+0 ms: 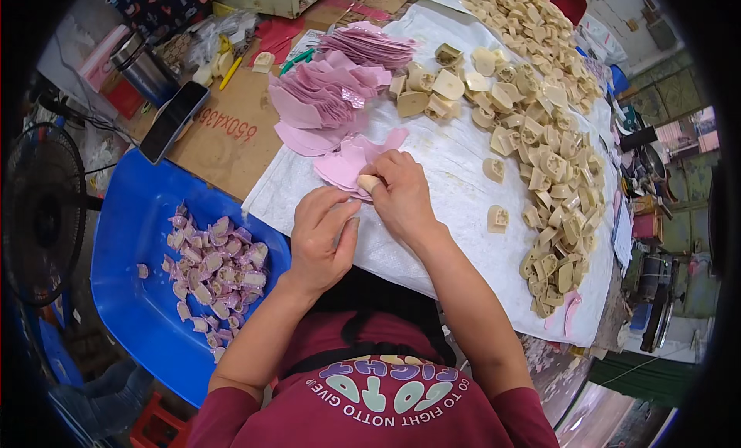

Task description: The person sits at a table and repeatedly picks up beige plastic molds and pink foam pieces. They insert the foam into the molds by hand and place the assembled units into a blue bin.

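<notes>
Your right hand (399,192) is above the near left part of the white sheet (467,213), its thumb and fingers pinched closed on a small cream block (369,183). That block is right at the edge of some loose pink pieces (340,168) lying on the white sheet; whether it presses on them, you cannot tell from here. Your left hand (323,236) is over the near left edge of the white sheet, fingers loosely bent, with a narrow gap between thumb and forefinger and nothing visible in it.

Toward the far left side of the white sheet, you have fanned pink stacks (328,93). A long heap of cream blocks (552,158) runs down the right side of the white sheet, and two single blocks (495,193) lie apart from it, nearer the middle. Off the near left edge of the white sheet is your blue tub (127,216), holding a pile of pink-covered pieces (216,267). Left of the white sheet lies brown cardboard (239,143); further left are a phone (174,124) and a metal flask (143,66).
</notes>
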Demonstrator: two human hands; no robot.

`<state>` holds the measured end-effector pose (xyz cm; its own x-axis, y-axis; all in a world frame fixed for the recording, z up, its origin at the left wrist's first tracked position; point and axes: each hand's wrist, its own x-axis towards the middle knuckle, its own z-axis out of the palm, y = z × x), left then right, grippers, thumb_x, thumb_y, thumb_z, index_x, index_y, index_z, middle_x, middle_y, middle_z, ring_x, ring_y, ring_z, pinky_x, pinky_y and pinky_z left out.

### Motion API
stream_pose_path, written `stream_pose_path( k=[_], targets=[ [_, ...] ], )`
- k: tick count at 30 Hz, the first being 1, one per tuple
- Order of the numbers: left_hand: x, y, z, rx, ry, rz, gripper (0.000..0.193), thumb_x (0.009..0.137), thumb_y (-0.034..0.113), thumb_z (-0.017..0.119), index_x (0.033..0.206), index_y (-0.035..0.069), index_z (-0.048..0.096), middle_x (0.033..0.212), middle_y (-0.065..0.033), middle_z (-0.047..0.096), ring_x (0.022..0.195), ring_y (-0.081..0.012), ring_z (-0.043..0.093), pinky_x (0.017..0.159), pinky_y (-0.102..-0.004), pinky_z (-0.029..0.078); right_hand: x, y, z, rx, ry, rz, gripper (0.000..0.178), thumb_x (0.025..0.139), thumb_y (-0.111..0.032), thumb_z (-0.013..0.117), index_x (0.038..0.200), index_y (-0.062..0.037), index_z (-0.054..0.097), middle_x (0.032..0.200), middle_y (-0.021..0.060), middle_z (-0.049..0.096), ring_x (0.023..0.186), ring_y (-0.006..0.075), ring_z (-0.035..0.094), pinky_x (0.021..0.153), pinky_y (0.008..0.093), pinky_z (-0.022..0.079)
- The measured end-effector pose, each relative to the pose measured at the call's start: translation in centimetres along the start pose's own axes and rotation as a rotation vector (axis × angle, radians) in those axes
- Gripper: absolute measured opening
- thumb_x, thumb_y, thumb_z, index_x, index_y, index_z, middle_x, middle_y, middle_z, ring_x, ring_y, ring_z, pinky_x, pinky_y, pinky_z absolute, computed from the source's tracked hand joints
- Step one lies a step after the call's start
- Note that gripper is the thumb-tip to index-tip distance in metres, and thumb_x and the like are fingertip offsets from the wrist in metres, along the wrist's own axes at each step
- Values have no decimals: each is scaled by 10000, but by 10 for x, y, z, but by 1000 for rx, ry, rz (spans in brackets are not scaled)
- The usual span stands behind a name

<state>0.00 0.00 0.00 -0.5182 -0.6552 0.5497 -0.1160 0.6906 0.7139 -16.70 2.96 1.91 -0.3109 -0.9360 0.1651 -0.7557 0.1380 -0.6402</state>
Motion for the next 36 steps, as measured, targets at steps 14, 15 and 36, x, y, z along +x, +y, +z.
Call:
stream_pose_path(
  k=[14,15,36],
  targets=[
    [1,27,-12,-917,51,-348,447,904,201,541,1309,19,495,1243,-220,569,1257,-369,481,1070,-444,362,-111,68,-74,238,489,152,139,814,-60,648,948,-24,653,924,74,660,839,203,617,745,315,472],
    [4,32,-12,-1327,58,-560,457,944,255,502,1333,17,477,1243,-221,570,1254,-373,486,1076,-445,358,-121,68,-67,94,455,77,149,798,-53,650,945,-27,651,937,84,653,856,233,615,756,331,469],
    [0,91,18,-1965,-350,-810,666,1002,503,345,1529,126,192,1455,-203,429,609,-164,555,634,-320,444,-142,64,-65,-69,760,-31,170,771,-40,678,941,-55,677,1057,94,635,955,258,598,828,336,441]
  ],
)
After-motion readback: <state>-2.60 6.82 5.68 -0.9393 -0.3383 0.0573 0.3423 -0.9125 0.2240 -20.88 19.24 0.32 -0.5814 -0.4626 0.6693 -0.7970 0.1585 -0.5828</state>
